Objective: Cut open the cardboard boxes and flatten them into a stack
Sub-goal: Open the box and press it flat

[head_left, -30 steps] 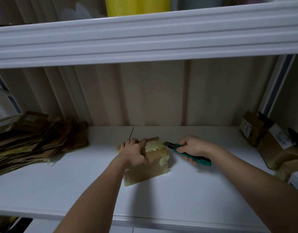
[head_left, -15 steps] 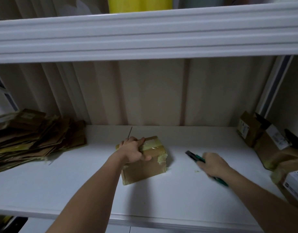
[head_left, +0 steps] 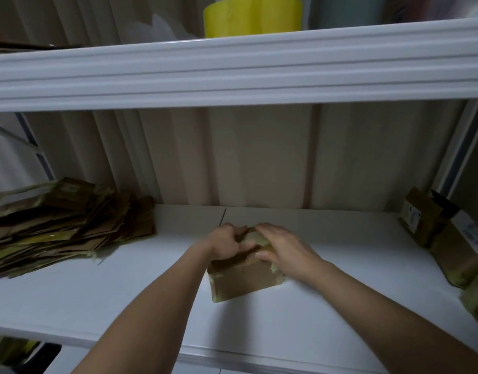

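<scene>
A small taped cardboard box (head_left: pixel 243 279) stands on the white shelf (head_left: pixel 327 306) in the middle. Both hands are on its top. My left hand (head_left: pixel 225 242) grips the top flap on the left side, fingers curled over the far edge. My right hand (head_left: pixel 277 245) grips the top on the right side, thumb against the near flap. The green cutter is out of view. A stack of flattened cardboard (head_left: pixel 59 225) lies at the left of the shelf.
Several unopened cardboard boxes (head_left: pixel 443 225) are piled at the right end of the shelf. An upper shelf edge (head_left: pixel 232 71) runs overhead, with a yellow roll (head_left: pixel 252 14) on it. The corrugated back wall stands close behind the box.
My right hand had carried the green cutter away to the right; now it is back on the box top without the cutter. My left hand stayed on the box.
</scene>
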